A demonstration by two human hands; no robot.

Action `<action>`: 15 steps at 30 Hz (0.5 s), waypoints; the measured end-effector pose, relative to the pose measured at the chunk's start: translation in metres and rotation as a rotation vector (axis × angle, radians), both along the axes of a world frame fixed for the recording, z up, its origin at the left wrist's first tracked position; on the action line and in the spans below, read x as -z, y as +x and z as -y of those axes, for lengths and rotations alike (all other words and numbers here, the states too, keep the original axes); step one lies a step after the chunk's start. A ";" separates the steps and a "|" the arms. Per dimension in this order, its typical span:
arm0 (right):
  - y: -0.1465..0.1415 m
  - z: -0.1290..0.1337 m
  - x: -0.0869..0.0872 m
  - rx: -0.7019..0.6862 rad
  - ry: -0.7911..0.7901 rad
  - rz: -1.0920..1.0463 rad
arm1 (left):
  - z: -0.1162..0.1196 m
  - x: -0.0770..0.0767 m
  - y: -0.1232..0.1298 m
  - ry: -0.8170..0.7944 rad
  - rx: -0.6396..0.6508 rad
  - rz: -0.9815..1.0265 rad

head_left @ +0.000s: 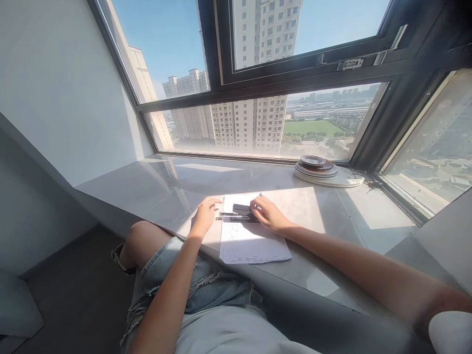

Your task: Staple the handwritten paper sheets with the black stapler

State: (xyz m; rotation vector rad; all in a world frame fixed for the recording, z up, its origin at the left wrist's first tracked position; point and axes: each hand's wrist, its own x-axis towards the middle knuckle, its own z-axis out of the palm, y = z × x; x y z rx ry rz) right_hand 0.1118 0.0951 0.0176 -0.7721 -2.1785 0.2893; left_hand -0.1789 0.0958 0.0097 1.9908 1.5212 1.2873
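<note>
A stack of white paper (254, 246) with rows of small dark marks down its left side lies on the windowsill before me. Across its upper part rest a dark oblong object (241, 208), its kind unclear, and black pens (239, 219). My right hand (268, 214) is over the paper, fingers bent round the right end of the dark object, which they partly hide. Just left of the paper, my left hand (205, 214) rests near the pens' ends, fingers stretched forward and holding nothing visible.
A pile of plates (316, 169) stands by the window at the back right. The pale sill (155, 189) runs along the dark window frame (265, 88). A white wall (73, 98) closes the left side. My bent knee (142, 233) is at the sill's front edge.
</note>
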 end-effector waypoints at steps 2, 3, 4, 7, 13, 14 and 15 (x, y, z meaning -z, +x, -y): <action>0.000 0.000 0.000 -0.001 -0.019 0.015 | -0.003 0.004 -0.003 -0.044 0.062 -0.032; 0.000 -0.001 0.001 -0.009 -0.029 0.031 | -0.004 0.006 -0.003 -0.062 0.100 -0.062; 0.000 -0.002 0.001 -0.022 -0.040 0.054 | -0.004 0.007 -0.004 -0.077 0.131 -0.097; 0.000 -0.004 0.005 -0.050 -0.088 0.109 | -0.002 0.008 -0.004 -0.103 0.166 -0.181; 0.008 -0.010 0.010 0.099 -0.120 -0.166 | 0.007 0.002 -0.002 -0.100 0.160 -0.268; 0.009 -0.012 0.010 0.141 -0.119 -0.227 | 0.008 0.001 -0.002 -0.095 0.162 -0.275; 0.010 -0.013 0.011 0.183 -0.121 -0.270 | 0.008 0.001 -0.002 -0.087 0.165 -0.279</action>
